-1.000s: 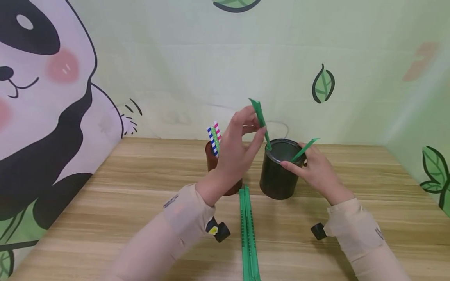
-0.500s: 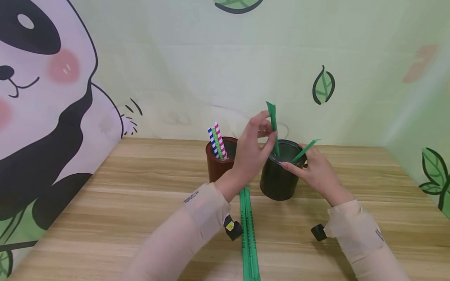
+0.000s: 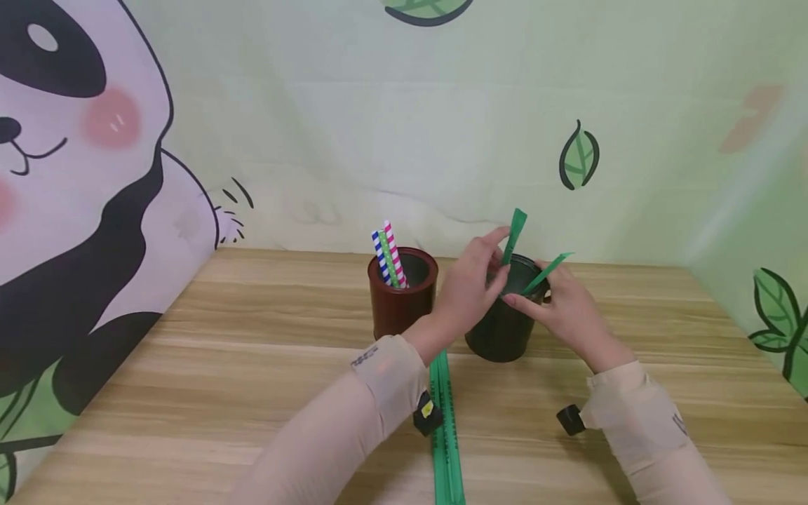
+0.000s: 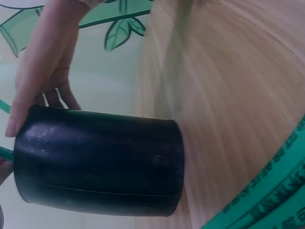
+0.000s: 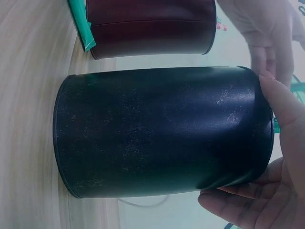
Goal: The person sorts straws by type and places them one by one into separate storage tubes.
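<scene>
Black cup [image 3: 501, 337]: standing centre-right, containing green-wrapped stick [image 3: 549, 272]
Left hand [image 3: 468, 286]: pinching second stick [image 3: 516, 230] at black cup's mouth
Right hand [image 3: 573, 308]: gripping black cup
Brown cup [image 3: 402, 311]: standing mid-frame, containing three straws [image 3: 393, 259]

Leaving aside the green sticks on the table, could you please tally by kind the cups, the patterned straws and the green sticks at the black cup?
Brown cup and black cup: 2
Patterned straws in the brown cup: 3
Green sticks at the black cup: 2
Total: 7
</scene>
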`<control>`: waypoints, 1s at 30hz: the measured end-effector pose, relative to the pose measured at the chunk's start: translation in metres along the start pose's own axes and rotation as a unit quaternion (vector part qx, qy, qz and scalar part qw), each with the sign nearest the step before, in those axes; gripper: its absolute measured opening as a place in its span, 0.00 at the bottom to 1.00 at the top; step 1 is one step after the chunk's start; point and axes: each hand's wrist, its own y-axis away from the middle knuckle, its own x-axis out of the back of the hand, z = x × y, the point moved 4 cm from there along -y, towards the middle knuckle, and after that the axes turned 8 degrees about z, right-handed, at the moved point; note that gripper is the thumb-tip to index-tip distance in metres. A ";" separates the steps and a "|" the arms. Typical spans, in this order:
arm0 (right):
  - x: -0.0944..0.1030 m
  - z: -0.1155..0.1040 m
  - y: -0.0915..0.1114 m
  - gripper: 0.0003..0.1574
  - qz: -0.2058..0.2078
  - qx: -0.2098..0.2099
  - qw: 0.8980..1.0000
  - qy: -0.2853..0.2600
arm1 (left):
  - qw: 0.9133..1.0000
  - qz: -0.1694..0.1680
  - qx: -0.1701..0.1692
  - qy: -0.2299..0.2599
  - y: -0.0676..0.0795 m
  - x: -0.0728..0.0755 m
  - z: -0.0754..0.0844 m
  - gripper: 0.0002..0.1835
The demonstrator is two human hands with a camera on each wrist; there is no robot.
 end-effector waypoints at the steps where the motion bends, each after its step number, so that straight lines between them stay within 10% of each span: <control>1: 0.000 0.000 0.000 0.40 0.000 -0.001 1.000 -0.001 | 1.000 -0.011 -0.003 -0.005 0.001 -0.002 0.000 0.26; 8: -0.001 -0.002 0.000 0.41 0.001 0.010 1.000 0.006 | 0.998 -0.063 -0.002 -0.015 0.007 -0.011 0.001 0.27; 30: 0.003 -0.002 0.001 0.37 -0.014 -0.012 0.999 0.033 | 0.996 -0.084 0.001 0.018 0.003 -0.002 0.005 0.26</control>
